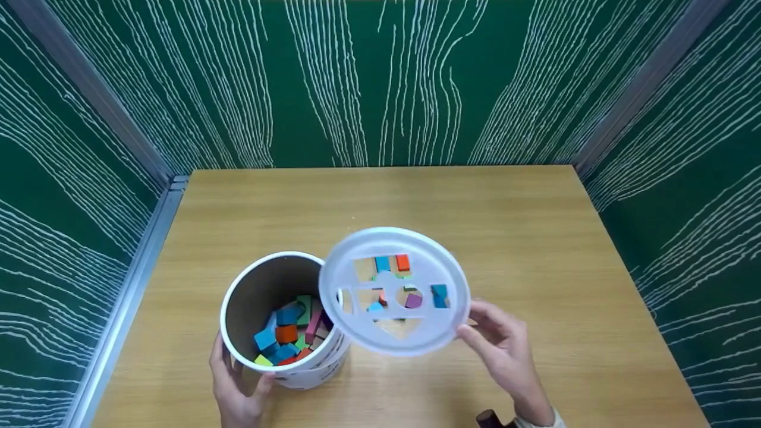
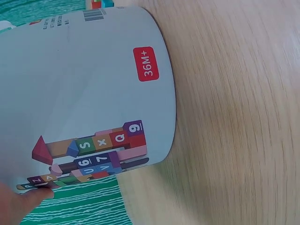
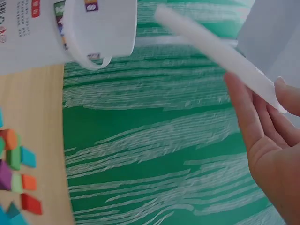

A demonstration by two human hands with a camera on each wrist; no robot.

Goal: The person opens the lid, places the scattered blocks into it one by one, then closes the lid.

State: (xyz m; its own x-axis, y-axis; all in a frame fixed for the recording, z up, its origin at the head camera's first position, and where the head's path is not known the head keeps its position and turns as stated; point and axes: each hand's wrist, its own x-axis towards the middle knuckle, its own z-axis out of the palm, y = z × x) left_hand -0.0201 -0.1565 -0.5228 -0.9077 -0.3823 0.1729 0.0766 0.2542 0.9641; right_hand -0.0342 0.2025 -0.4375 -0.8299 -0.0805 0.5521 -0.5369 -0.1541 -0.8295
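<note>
A white bucket (image 1: 312,377) with printed pictures of blocks stands at the left, its mouth uncovered and tilted toward the head camera. Inside lie several coloured wooden blocks (image 1: 286,333), blue, green, orange and pink. My left hand (image 1: 235,383) grips the bucket's near left side, thumb toward the rim. A round, translucent white lid (image 1: 365,334) with shaped cut-outs is held in the air by my right hand (image 1: 505,359), which pinches its right edge between thumb and fingers. The lid's left side overlaps the bucket's rim in the head view; the right wrist view shows it edge-on and slanted.
More coloured blocks (image 3: 29,182) lie on the wooden table (image 1: 505,226), partly seen through the lid's cut-outs. A white handle (image 3: 75,49) hangs along the bucket. Green walls with white wavy lines (image 1: 416,83) stand behind and on both sides. A dark cylindrical object (image 1: 489,418) sits by the right wrist.
</note>
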